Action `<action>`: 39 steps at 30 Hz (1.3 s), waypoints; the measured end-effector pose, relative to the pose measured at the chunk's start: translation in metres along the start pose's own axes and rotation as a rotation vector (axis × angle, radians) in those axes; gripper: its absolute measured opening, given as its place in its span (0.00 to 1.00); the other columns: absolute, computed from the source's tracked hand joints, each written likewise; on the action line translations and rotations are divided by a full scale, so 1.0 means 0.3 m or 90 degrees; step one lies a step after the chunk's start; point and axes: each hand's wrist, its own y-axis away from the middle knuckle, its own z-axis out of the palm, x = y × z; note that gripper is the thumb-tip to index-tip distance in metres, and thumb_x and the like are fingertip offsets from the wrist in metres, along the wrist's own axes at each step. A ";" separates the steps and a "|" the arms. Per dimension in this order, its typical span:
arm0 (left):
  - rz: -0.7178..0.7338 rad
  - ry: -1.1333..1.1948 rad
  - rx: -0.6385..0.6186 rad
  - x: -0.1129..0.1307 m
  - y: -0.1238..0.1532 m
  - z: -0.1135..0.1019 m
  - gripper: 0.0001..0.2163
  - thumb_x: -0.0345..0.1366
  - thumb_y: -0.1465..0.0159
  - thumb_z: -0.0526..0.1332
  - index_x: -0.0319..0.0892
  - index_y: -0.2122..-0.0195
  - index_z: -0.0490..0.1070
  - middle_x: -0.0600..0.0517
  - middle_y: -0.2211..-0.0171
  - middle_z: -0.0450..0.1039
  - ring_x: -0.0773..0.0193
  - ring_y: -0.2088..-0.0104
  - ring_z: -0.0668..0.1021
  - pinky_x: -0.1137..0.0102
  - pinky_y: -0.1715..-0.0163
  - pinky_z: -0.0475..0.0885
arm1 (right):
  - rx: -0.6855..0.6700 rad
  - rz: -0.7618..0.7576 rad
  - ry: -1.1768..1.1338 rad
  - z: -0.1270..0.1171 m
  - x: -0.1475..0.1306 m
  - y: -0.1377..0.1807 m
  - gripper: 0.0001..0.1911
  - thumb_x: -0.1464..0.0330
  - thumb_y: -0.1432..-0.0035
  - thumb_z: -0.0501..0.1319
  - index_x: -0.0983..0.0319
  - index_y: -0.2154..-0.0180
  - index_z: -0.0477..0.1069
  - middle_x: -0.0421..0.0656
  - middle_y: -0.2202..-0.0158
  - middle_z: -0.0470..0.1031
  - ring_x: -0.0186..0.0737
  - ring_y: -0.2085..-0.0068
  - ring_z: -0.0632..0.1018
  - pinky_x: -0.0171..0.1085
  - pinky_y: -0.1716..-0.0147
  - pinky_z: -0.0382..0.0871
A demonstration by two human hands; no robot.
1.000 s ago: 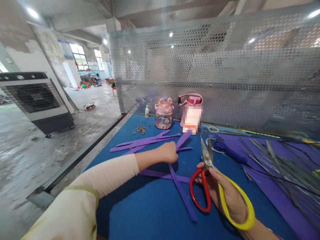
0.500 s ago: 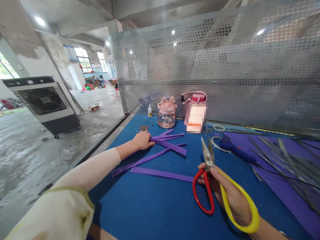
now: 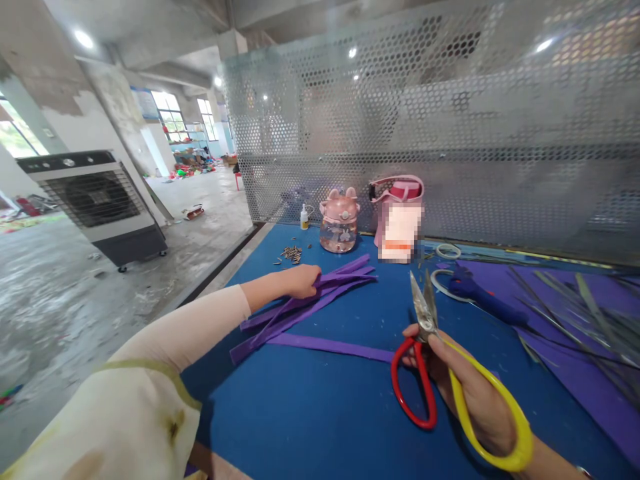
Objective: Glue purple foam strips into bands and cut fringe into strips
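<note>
My left hand [image 3: 304, 281] is closed on several purple strips [image 3: 345, 275] that lie bunched on the blue tabletop. Its fingertips are partly hidden. In my right hand [image 3: 480, 400] is a pair of scissors [image 3: 426, 315] with one red and one yellow handle. The blades point away from me and stand slightly apart, with nothing visible between them. Nearer to me, a single purple strip [image 3: 330, 345] runs across the table and passes behind the red handle; I cannot tell whether my right fingers touch it.
Small metal pieces [image 3: 291, 253] lie beyond my left hand. Behind them stand a small glue bottle [image 3: 304, 217], a pink-lidded bottle [image 3: 339, 223] and a pink flask [image 3: 400, 190]. A blue glue gun [image 3: 487, 300] and purple sheet [image 3: 590, 380] are at right. Perforated metal panel [image 3: 440, 120] closes the back.
My left hand has moved a little to the right, and the strips at it lie closer together. The metal pieces are more exposed. The scissors are held as before; the view has shifted slightly.
</note>
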 end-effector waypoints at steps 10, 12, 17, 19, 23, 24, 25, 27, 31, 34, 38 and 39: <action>0.068 0.159 0.114 0.154 0.307 0.085 0.33 0.53 0.38 0.54 0.42 0.35 0.51 0.42 0.39 0.62 0.51 0.41 0.68 0.59 0.43 0.65 | -0.002 -0.038 0.042 -0.004 -0.002 0.012 0.21 0.49 0.58 0.68 0.57 0.67 0.76 0.41 0.71 0.76 0.44 0.70 0.76 0.42 0.66 0.75; -0.098 0.185 0.213 0.063 0.318 0.111 0.29 0.47 0.33 0.46 0.36 0.34 0.48 0.40 0.35 0.54 0.53 0.35 0.59 0.59 0.37 0.56 | -0.001 -0.039 0.048 -0.006 -0.001 0.014 0.21 0.49 0.58 0.68 0.56 0.67 0.76 0.41 0.72 0.75 0.45 0.71 0.75 0.42 0.67 0.74; -0.323 0.108 0.198 -0.095 0.266 0.228 0.36 0.51 0.35 0.48 0.32 0.33 0.40 0.35 0.32 0.41 0.38 0.33 0.49 0.46 0.39 0.52 | -0.014 -0.040 0.065 -0.014 0.013 0.012 0.20 0.49 0.55 0.67 0.56 0.64 0.76 0.41 0.70 0.75 0.44 0.69 0.76 0.40 0.66 0.73; -0.361 0.111 0.222 -0.099 0.218 0.258 0.40 0.56 0.36 0.47 0.31 0.32 0.39 0.33 0.32 0.37 0.34 0.34 0.48 0.44 0.40 0.51 | -0.019 -0.043 0.068 -0.016 0.018 0.009 0.20 0.49 0.54 0.66 0.55 0.64 0.76 0.41 0.69 0.76 0.43 0.68 0.76 0.40 0.66 0.73; -0.365 0.150 0.268 -0.092 0.056 0.237 0.43 0.59 0.38 0.48 0.31 0.32 0.38 0.33 0.32 0.36 0.33 0.34 0.48 0.46 0.39 0.50 | -0.021 -0.052 0.080 -0.020 0.020 0.005 0.19 0.50 0.52 0.65 0.56 0.63 0.76 0.41 0.67 0.76 0.43 0.68 0.75 0.40 0.64 0.73; -0.367 0.153 0.275 -0.096 0.004 0.220 0.43 0.59 0.38 0.48 0.31 0.32 0.38 0.33 0.32 0.36 0.33 0.34 0.48 0.47 0.39 0.51 | -0.023 -0.051 0.082 -0.022 0.019 0.005 0.19 0.50 0.52 0.65 0.55 0.63 0.76 0.41 0.67 0.76 0.43 0.68 0.75 0.40 0.64 0.73; -0.367 0.156 0.282 -0.102 -0.047 0.201 0.42 0.59 0.38 0.47 0.31 0.33 0.38 0.32 0.32 0.35 0.33 0.34 0.48 0.48 0.39 0.51 | -0.027 -0.048 0.084 -0.023 0.019 0.006 0.19 0.50 0.52 0.65 0.55 0.63 0.76 0.41 0.67 0.76 0.43 0.67 0.75 0.40 0.64 0.73; -0.366 0.162 0.298 -0.117 -0.143 0.161 0.40 0.56 0.36 0.46 0.31 0.33 0.37 0.32 0.32 0.35 0.36 0.34 0.48 0.49 0.39 0.53 | -0.041 -0.047 0.087 -0.025 0.018 0.008 0.19 0.50 0.51 0.65 0.55 0.62 0.76 0.41 0.68 0.75 0.43 0.68 0.75 0.40 0.64 0.73; -0.340 0.172 0.317 -0.128 -0.243 0.080 0.35 0.51 0.33 0.45 0.30 0.33 0.38 0.31 0.32 0.40 0.42 0.33 0.51 0.53 0.39 0.55 | -0.047 -0.068 0.090 -0.020 0.013 0.010 0.20 0.50 0.52 0.65 0.56 0.62 0.76 0.40 0.71 0.74 0.42 0.69 0.74 0.39 0.66 0.71; -0.345 0.175 0.335 -0.108 -0.209 0.018 0.32 0.49 0.32 0.41 0.32 0.33 0.37 0.31 0.32 0.37 0.41 0.33 0.48 0.44 0.41 0.54 | -0.041 -0.077 0.084 -0.012 0.008 0.009 0.20 0.50 0.52 0.65 0.57 0.63 0.76 0.40 0.72 0.74 0.42 0.69 0.74 0.39 0.67 0.71; -0.260 0.155 0.314 -0.011 -0.046 -0.022 0.29 0.47 0.31 0.37 0.36 0.32 0.39 0.36 0.31 0.35 0.44 0.32 0.42 0.40 0.39 0.43 | -0.032 -0.074 0.072 -0.004 0.004 0.008 0.21 0.48 0.54 0.66 0.58 0.66 0.77 0.41 0.71 0.75 0.42 0.70 0.74 0.40 0.66 0.72; -0.177 0.152 0.262 0.026 0.007 -0.015 0.28 0.48 0.31 0.39 0.39 0.33 0.45 0.38 0.32 0.44 0.46 0.32 0.48 0.42 0.39 0.44 | -0.029 -0.071 0.069 -0.001 0.004 0.008 0.21 0.48 0.55 0.66 0.57 0.66 0.76 0.41 0.72 0.75 0.42 0.70 0.74 0.40 0.66 0.72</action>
